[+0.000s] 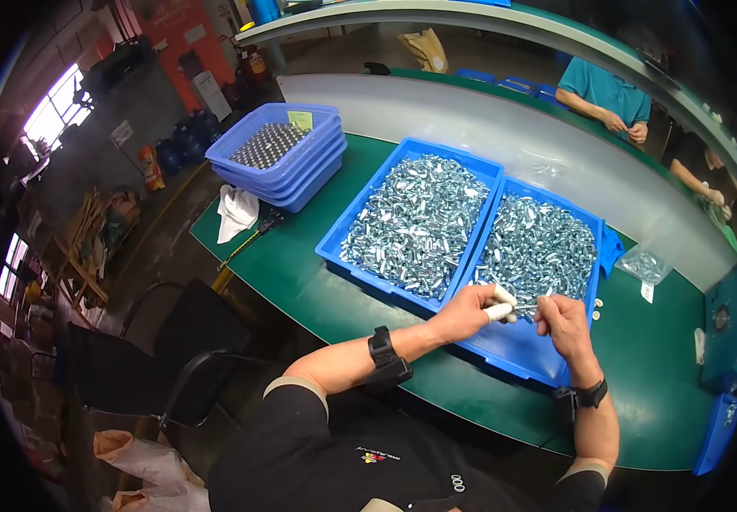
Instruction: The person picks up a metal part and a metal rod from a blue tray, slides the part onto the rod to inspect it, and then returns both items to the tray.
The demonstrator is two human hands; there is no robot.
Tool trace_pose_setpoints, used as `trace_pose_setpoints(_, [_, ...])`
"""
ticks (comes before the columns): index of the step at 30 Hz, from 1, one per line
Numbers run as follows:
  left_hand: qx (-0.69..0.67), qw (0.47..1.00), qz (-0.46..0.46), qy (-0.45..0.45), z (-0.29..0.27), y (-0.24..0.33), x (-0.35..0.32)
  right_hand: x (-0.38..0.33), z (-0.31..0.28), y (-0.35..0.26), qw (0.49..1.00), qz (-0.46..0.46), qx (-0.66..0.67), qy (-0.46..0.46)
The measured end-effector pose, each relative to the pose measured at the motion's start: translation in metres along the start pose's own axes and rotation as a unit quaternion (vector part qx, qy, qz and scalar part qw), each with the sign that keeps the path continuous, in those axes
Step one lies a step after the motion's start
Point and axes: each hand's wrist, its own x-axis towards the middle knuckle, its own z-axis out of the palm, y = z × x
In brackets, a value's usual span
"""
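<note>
Two blue trays stand side by side on the green table, both heaped with small shiny metal pieces. The left tray (334, 249) is full, while the right tray (505, 348) shows bare blue bottom at its near end. Over that near end is my left hand (469, 314), white coverings on its thumb and a finger, closed in a pinch around small metal pieces. Just right of it, my right hand (566, 324) pinches too, with a bright bit of metal showing at its fingertips. The hands are close but apart, and their fingers partly hide what they hold.
Stacked purple-blue baskets (321, 162), the top one holding round metal parts, stand at the far left beside a white cloth (236, 212). A clear plastic bag (644, 264) and a blue cloth (610, 249) lie right of the trays. Across the partition, a person (607, 94) works.
</note>
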Motion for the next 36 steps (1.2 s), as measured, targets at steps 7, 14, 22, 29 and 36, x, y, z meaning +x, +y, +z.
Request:
trace_pose_setpoints(7, [0.053, 0.998, 0.007, -0.019, 0.011, -0.003, 0.000, -0.030, -0.014, 0.022, 0.991, 0.102, 0.026, -0.077])
trace_pose_setpoints(14, [0.294, 0.951, 0.055, -0.078, 0.021, 0.005, -0.014, -0.040, -0.012, 0.024, 0.987, 0.026, -0.049, -0.154])
trace_pose_setpoints(22, [0.353, 0.923, 0.130, -0.076, 0.031, -0.003, -0.002, -0.043, -0.024, 0.039, 0.982, -0.013, -0.094, -0.161])
trace_pose_setpoints(29, [0.363, 0.931, 0.029, -0.005, 0.038, 0.022, -0.014, -0.037, -0.017, 0.036, 0.988, -0.069, -0.034, -0.131])
trace_pose_setpoints(36, [0.366, 0.928, 0.057, -0.027, 0.042, 0.009, -0.008, -0.040, -0.019, 0.049, 0.987, -0.093, -0.087, -0.101])
